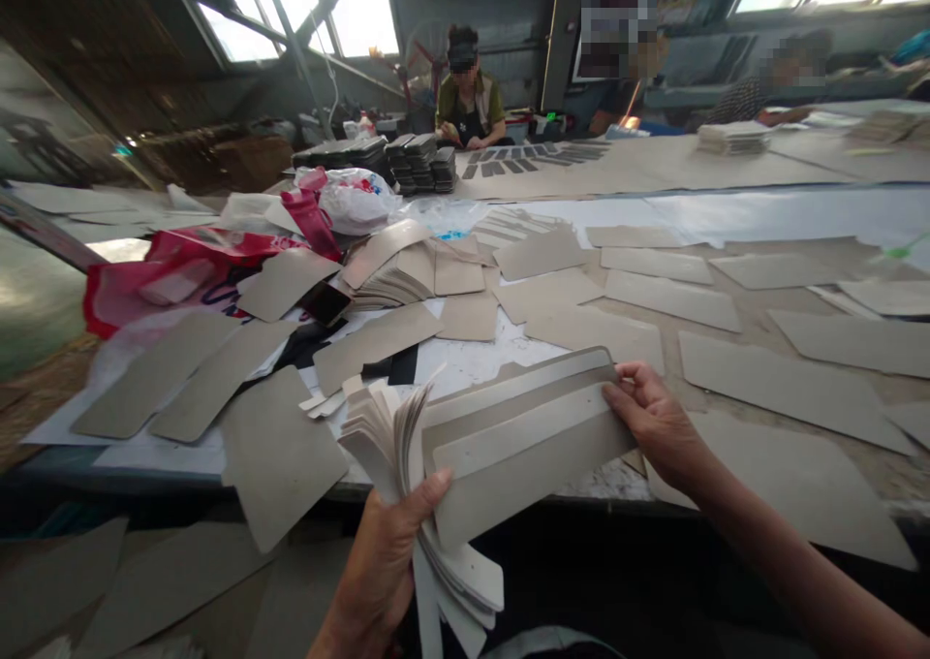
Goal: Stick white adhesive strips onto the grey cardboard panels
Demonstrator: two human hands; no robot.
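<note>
Strips (409, 436) and panel (515, 485), hand-held.
Your left hand (388, 548) clasps the strips, fingers curled; your right hand (658, 426) pinches the panel's end between thumb and fingers.

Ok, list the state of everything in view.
Thin pale strips, bundled, ends splayed
Left hand, closed around the strips
Broad flat grey sheet, tilted, held up
Right hand, pinching the sheet's end
Loose flat grey sheets, spread out, some overlapping
Red plastic bag, crumpled
White plastic bag, bulging
Dark rectangular pieces, some stacked, others laid out
</note>
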